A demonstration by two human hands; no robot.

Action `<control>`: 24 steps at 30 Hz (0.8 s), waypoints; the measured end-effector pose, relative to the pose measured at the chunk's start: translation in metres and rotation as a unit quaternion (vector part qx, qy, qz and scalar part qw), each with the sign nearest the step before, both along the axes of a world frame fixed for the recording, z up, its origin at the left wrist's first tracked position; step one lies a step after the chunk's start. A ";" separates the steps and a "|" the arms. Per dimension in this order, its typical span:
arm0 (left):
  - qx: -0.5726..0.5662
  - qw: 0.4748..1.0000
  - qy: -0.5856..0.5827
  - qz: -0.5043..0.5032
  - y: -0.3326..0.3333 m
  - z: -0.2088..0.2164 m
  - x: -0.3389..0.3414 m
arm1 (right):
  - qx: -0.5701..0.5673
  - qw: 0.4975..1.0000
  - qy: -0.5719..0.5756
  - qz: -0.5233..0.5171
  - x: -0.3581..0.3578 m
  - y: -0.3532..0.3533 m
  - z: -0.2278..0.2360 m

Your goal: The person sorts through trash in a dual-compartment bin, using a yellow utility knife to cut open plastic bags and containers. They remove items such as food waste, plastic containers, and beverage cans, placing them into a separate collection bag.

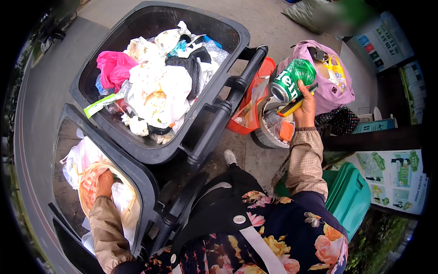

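Observation:
My right hand (306, 112) is raised over a white bucket (269, 138). Its fingers are closed round a crushed green drink can (297, 75) and a yellow-and-black utility knife (290, 108). At the lower left, my left hand (105, 183) reaches into a cream plastic bag (131, 194) inside a dark wheeled bin (145, 169). Reddish see-through plastic (91, 180) lies against that hand. Its fingers are hidden in the bag, so their grip does not show.
Another dark wheeled bin (214, 23), heaped with rubbish bags (155, 86), stands ahead. Beside the bucket are a red plastic container (242, 122) and a pink bag (349, 95). A green lidded bin (349, 194) and printed panels (397, 173) flank me on the right.

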State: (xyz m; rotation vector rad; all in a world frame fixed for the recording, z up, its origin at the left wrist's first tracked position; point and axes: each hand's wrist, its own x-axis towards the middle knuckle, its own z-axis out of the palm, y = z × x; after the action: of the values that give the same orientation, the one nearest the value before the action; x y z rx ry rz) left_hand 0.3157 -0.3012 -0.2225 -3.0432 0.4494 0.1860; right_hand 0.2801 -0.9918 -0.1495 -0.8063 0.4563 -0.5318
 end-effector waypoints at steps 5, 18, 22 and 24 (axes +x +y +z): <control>0.020 0.994 0.086 0.063 0.014 0.006 -0.009 | -0.134 0.963 0.230 -0.050 -0.027 -0.004 -0.103; -0.178 0.971 -0.130 0.088 -0.049 0.153 -0.080 | -0.318 0.895 0.305 0.071 -0.034 0.018 -0.217; -0.301 0.894 -0.204 0.261 -0.035 0.194 -0.097 | -0.384 0.914 0.103 0.076 -0.025 0.094 -0.052; -0.425 0.828 -0.246 0.272 -0.028 0.202 -0.098 | -0.379 0.916 0.001 0.131 -0.014 0.149 0.012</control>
State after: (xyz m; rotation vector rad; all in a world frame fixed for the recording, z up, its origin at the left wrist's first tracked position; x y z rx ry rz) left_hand 0.2175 -0.3290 -0.0205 -3.7300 -0.5456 -1.0421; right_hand 0.2657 -0.8426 -0.1380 -1.5888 0.1211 -0.4529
